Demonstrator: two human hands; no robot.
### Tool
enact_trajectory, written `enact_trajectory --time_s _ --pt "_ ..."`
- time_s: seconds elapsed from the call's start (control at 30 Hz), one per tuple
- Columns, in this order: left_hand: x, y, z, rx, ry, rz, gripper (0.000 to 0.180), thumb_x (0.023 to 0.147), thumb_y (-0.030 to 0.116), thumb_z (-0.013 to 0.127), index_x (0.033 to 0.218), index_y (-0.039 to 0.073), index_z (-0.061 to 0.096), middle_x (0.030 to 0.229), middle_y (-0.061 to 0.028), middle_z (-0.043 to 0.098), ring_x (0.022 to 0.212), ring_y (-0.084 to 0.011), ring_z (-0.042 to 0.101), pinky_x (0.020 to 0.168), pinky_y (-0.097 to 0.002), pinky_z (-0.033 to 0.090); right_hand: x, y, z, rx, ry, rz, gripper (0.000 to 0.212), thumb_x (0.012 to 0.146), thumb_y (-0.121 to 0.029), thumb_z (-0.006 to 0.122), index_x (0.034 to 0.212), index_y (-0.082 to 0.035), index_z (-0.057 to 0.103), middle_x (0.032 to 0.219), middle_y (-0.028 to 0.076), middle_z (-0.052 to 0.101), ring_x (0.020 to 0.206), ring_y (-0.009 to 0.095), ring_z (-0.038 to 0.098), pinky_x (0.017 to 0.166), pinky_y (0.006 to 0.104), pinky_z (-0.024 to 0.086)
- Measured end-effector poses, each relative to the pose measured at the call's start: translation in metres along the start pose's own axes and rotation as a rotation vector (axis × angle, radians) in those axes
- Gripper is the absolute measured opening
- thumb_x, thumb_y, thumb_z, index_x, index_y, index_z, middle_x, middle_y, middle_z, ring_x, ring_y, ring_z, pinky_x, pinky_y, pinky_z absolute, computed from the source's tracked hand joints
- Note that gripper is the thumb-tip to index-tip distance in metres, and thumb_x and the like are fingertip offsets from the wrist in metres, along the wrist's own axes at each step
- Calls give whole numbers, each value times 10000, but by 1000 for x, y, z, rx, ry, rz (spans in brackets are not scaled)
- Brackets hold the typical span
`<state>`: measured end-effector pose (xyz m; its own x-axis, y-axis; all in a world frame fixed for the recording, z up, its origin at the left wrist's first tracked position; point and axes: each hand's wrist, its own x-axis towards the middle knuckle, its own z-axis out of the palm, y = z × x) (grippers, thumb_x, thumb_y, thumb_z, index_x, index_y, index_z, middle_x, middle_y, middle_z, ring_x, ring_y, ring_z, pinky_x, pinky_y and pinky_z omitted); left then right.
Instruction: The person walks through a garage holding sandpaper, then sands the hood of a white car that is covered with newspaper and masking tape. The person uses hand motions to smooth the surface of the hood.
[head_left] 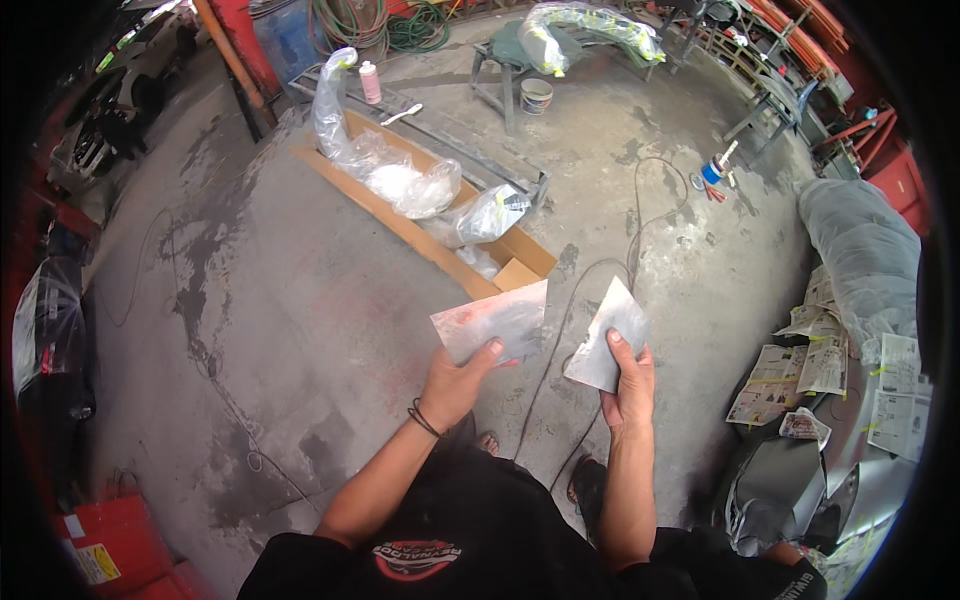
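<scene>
My left hand (455, 385), with dark bands at its wrist, is closed on a flat grey sheet (500, 325). Reddish smears mark this sheet, and the thumb presses on its face. To its right, my right hand (632, 385) grips a second flat grey sheet (595, 350), thumb on top and fingers mostly hidden behind. That one has whitish patches and a pointed upper corner. A gap separates the two sheets, both held in front of me above the concrete floor. Beyond them lies a long open cardboard box (400, 230) containing plastic-wrapped pieces (430, 188).
A metal frame (460, 148) behind the box carries a pink bottle (370, 83) and a white-handled tool (402, 114). A cable (637, 225) snakes over the floor near a blue can (713, 170). Newspaper-masked bodywork (790, 480) stands right; a red case (120, 540) sits lower left.
</scene>
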<state>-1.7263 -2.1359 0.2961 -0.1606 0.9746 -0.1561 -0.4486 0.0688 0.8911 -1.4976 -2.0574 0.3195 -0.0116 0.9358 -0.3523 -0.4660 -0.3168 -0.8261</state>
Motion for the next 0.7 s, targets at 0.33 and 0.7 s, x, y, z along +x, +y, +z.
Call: enact_trajectory --time_s 0.33,0.7 --pt "162 35 42 408 -302 114 302 1014 126 664 1254 -57 666 1145 -169 762 1044 -207 722 906 -358 553 86 -66 78 -408 -34 -225 438 928 -79 816 1272 -18 552 1143 73 702 1018 132 664 889 297 553" --pt "252 14 120 487 -459 132 296 1050 77 622 1327 -26 644 1189 -84 741 1084 -144 686 902 -313 559 150 -125 40 -366 16 -284 450 945 -62 785 1319 -1 543 1138 82 705 1009 148 680 870 306 571"
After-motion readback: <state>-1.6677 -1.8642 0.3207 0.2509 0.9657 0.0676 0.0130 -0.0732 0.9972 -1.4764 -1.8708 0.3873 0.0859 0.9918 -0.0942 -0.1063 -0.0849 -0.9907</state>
